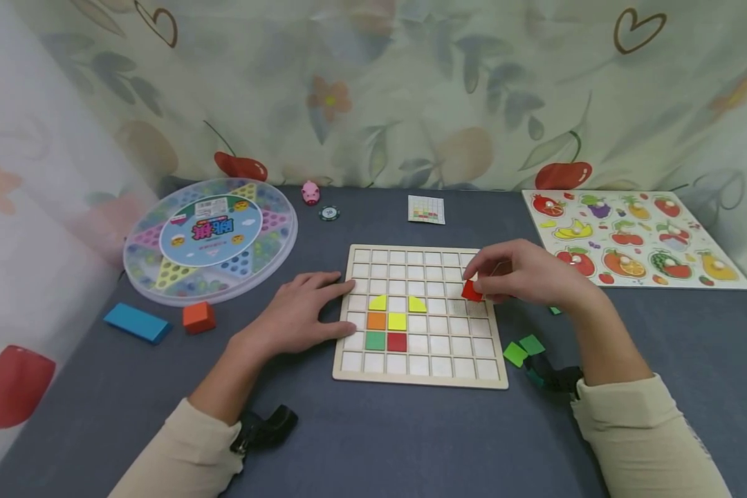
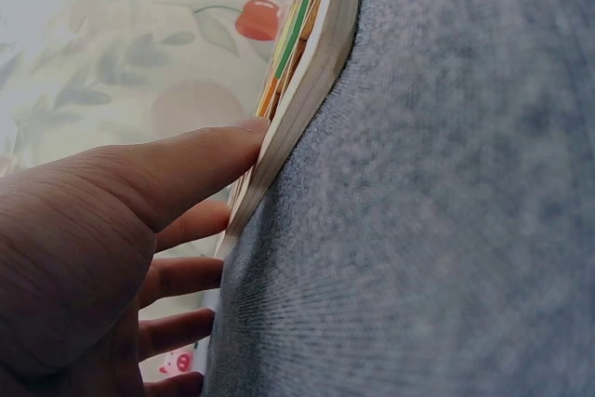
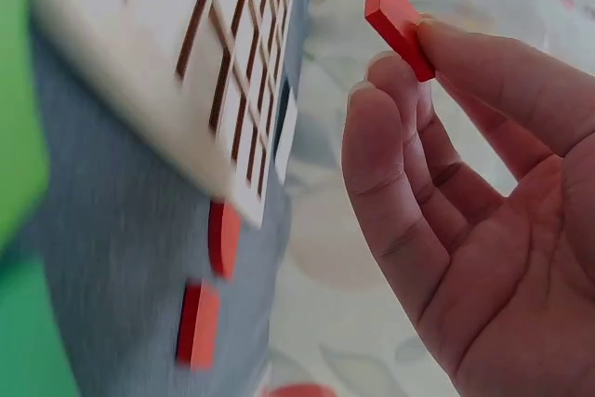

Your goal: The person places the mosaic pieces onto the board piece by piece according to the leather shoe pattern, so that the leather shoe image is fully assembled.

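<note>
A wooden grid board (image 1: 440, 344) lies flat on the dark cloth. Its left part bears two yellow tiles with a rounded corner (image 1: 377, 303), an orange tile (image 1: 376, 321), a yellow square (image 1: 397, 321), a green tile (image 1: 375, 340) and a red tile (image 1: 397, 342). My left hand (image 1: 299, 311) rests at the board's left edge, thumb and forefinger touching the rim, the other fingers spread. Thumb and fingertips of my right hand (image 1: 526, 273) pinch a small red tile (image 3: 400, 23), held tilted over the board's right side.
Green tiles (image 1: 532, 344) and red pieces (image 3: 198, 324) lie right of the board. Behind it are a pattern card (image 1: 426, 209), a poker chip (image 1: 329, 213) and a pink pig (image 1: 310, 193). A Chinese checkers set (image 1: 211, 235), blue block (image 1: 137, 322) and fruit puzzle (image 1: 638, 242) flank it.
</note>
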### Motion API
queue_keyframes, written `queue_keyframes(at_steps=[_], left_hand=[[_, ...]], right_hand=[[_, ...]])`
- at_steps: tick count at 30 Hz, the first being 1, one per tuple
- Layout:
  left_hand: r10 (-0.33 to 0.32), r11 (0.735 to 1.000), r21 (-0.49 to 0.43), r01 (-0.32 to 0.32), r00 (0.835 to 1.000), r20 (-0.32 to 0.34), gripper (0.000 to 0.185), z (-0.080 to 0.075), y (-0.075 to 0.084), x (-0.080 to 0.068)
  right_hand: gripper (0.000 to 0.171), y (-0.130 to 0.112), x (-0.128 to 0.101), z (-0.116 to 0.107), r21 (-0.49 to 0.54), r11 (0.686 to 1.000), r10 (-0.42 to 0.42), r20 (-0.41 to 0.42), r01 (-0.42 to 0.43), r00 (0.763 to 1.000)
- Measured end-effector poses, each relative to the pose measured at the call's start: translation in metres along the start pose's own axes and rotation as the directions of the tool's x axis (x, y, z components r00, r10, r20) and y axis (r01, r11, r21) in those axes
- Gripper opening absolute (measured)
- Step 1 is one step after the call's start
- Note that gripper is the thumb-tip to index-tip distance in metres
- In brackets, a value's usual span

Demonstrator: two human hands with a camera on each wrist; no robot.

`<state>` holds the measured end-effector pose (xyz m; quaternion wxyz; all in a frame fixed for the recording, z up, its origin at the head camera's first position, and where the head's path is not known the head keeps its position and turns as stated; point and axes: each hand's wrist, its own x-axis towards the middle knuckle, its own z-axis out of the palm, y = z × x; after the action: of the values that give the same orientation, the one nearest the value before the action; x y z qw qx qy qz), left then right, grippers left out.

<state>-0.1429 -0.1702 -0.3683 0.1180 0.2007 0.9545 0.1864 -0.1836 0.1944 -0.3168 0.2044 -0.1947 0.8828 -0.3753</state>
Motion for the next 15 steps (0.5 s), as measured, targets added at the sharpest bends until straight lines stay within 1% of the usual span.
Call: queue_keyframes(at_steps=[4, 8, 15], left_hand=[[-0.003, 1.0, 0.002, 0.003, 1.0, 0.002, 0.078, 0.0, 0.0, 0.0], [-0.008, 1.0, 0.003, 0.008, 1.0, 0.003, 0.078, 0.0, 0.0, 0.0], [-0.009, 1.0, 0.003, 0.009, 1.0, 0.002, 0.078, 0.0, 0.0, 0.0]], right_hand=[[0.02, -0.007, 0.01, 0.01, 0.022, 0.998, -0.052, 0.056, 0.051, 0.997], [0.016, -0.013, 0.019, 0.021, 0.051, 0.996, -0.084, 0.13, 0.078, 0.988], [0.014, -0.02, 0.03, 0.039, 0.076, 0.993, -0.103, 0.216, 0.088, 0.971]])
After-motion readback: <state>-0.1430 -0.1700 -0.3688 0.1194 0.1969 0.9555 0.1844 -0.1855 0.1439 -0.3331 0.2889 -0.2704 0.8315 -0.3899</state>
